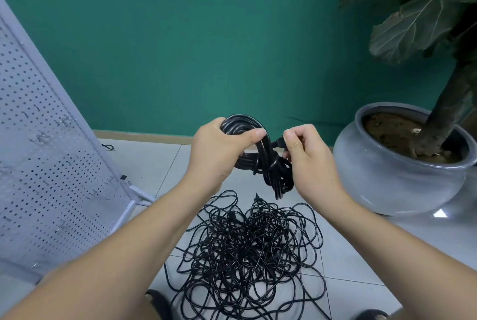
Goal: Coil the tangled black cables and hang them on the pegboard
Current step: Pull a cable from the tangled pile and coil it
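A coiled black cable bundle (260,157) is held up in front of the green wall. My left hand (219,149) grips the coil's upper loop, thumb across it. My right hand (307,159) pinches the cable's plug end beside the coil, where the cable wraps around the bundle's middle. Below, on the tiled floor, lies a large tangled pile of black cables (247,250). The white pegboard (44,154) stands tilted at the left, with several small metal hooks on it.
A big grey plant pot (387,177) with a dark-leaved tree stands at the right, close to my right hand. A short black cable piece (108,146) lies by the wall behind the pegboard. Dark shoe tips (157,301) show at the bottom edge.
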`<state>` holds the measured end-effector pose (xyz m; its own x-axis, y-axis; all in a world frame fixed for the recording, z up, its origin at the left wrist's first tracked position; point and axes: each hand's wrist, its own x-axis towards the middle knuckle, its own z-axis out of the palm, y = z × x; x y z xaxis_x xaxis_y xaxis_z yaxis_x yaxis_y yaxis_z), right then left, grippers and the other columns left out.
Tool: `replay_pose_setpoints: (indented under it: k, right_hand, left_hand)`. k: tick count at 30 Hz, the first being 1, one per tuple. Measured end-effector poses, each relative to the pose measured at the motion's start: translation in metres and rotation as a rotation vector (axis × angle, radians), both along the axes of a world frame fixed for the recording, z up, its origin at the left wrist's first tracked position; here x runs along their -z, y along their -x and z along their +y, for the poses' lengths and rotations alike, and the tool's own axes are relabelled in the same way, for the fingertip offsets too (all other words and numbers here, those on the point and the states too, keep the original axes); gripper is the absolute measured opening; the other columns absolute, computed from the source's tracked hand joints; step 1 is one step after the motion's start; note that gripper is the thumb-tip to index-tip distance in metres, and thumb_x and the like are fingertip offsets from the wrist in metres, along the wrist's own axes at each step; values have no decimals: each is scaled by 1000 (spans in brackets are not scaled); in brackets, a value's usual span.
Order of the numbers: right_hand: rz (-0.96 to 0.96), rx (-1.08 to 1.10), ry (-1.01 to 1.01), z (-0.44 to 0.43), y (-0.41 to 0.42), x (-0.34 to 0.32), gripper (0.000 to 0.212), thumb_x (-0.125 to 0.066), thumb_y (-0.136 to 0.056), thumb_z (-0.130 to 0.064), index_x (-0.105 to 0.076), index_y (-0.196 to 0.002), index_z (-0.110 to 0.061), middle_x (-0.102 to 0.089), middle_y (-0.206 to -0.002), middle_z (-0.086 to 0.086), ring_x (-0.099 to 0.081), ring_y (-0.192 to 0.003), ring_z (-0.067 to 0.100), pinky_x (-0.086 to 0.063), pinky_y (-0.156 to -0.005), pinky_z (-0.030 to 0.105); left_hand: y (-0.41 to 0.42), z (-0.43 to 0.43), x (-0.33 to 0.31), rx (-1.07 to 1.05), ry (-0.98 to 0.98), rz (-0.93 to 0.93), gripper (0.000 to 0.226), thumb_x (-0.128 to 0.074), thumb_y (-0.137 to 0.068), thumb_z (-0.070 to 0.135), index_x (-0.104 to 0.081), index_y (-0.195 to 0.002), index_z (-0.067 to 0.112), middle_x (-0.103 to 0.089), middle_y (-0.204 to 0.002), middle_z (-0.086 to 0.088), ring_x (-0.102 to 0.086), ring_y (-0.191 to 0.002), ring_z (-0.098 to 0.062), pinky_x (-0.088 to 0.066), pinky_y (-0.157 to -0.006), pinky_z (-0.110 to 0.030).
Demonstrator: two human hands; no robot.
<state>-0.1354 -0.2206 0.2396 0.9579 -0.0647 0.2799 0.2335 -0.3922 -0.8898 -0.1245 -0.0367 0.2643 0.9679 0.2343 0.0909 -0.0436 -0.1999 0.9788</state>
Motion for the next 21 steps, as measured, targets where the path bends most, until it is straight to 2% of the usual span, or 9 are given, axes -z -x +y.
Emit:
replay_pose_setpoints:
  k: [3,6,7,9,12,15,18,21]
  right_hand:
    - [-69,15,-13,0,4,-3,18,-50,-114,-32,-58,-99,-27,-67,-89,-6,-60,-80,5,-42,-72,27]
    - [-247,1,104,1,14,-10,12,-53,-112,-22,-58,-102,-20,-61,-97,-5,-57,-90,7,-40,-77,19]
    - [-286,-17,169,3,17,-11,9,-54,-112,-21,-57,-103,-18,-58,-99,-5,-55,-92,6,-40,-79,17]
    - [-279,-67,272,10,21,-6,9,-56,-111,-23,-56,-105,-16,-52,-100,-5,-52,-90,7,-40,-79,20]
    - [-285,-142,315,23,21,4,14,-58,-110,-28,-58,-111,-14,-50,-103,-4,-49,-86,11,-42,-77,33]
    - [-360,-208,316,27,20,1,22,-69,-105,-28,-59,-120,-15,-51,-106,-6,-52,-91,5,-44,-80,22]
    - [-382,-302,364,35,19,-1,35,-81,-97,-25,-58,-123,-23,-51,-108,-10,-52,-101,-3,-42,-86,15]
    - [-294,-285,352,52,15,-6,46,-89,-88,-38,-54,-116,-27,-51,-108,-15,-52,-104,-7,-40,-85,10]
  left_hand:
    - [-7,4,0,-80,-15,-10,47,-94,-63,56,-75,-84,18,-73,-72,6,-62,-64,-16,-61,-77,-51]
    - [-10,6,0,-120,-15,-17,49,-92,-62,58,-72,-80,17,-71,-69,7,-65,-66,-25,-63,-77,-55]
    - [-9,6,0,-134,-23,-26,49,-91,-63,58,-71,-80,18,-72,-70,7,-68,-68,-27,-63,-76,-53]
    - [-6,7,1,-146,-2,-38,44,-93,-68,50,-70,-83,15,-71,-69,6,-67,-64,-23,-63,-69,-45]
    - [-4,13,-2,-110,253,-6,30,-92,-82,22,-65,-89,11,-59,-59,6,-56,-52,-15,-54,-56,-30]
    - [-6,26,-9,-74,408,30,27,-89,-85,13,-62,-91,14,-50,-57,5,-48,-54,-15,-54,-59,-27]
    - [-8,45,-15,-74,395,35,35,-92,-80,11,-59,-91,14,-49,-59,4,-46,-56,-16,-52,-58,-26]
    - [-6,65,-22,-54,379,36,39,-94,-78,8,-59,-96,11,-52,-59,4,-49,-55,-16,-52,-59,-27]
